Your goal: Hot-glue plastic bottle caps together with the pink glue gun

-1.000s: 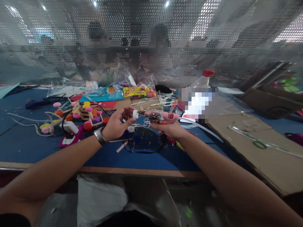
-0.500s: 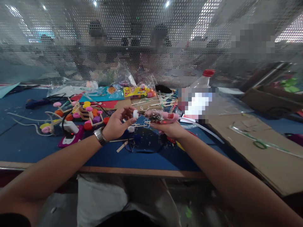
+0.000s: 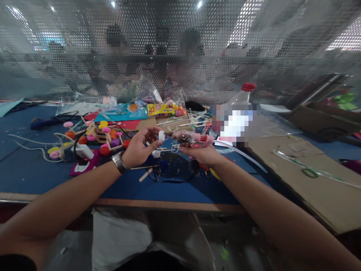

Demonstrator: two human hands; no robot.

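My left hand (image 3: pixel 139 148), with a metal watch on its wrist, pinches a small white cap (image 3: pixel 161 136) between thumb and fingers. My right hand (image 3: pixel 201 154) grips a pink glue gun (image 3: pixel 194 138), held level above the blue table (image 3: pixel 36 169). The gun's nozzle points left and sits right against the white cap. Both hands hover over a dark round patch (image 3: pixel 176 169) on the table, with a second white cap (image 3: pixel 156 153) and wooden sticks (image 3: pixel 145 174) just below them.
Left of my hands lie craft pieces of sticks and coloured caps (image 3: pixel 97 137), a white plug on a magenta socket (image 3: pixel 83 160) and white cables. A red-capped bottle (image 3: pixel 237 113) and cardboard sheets (image 3: pixel 307 177) lie to the right. Beyond a perforated screen (image 3: pixel 180 49) sit other people.
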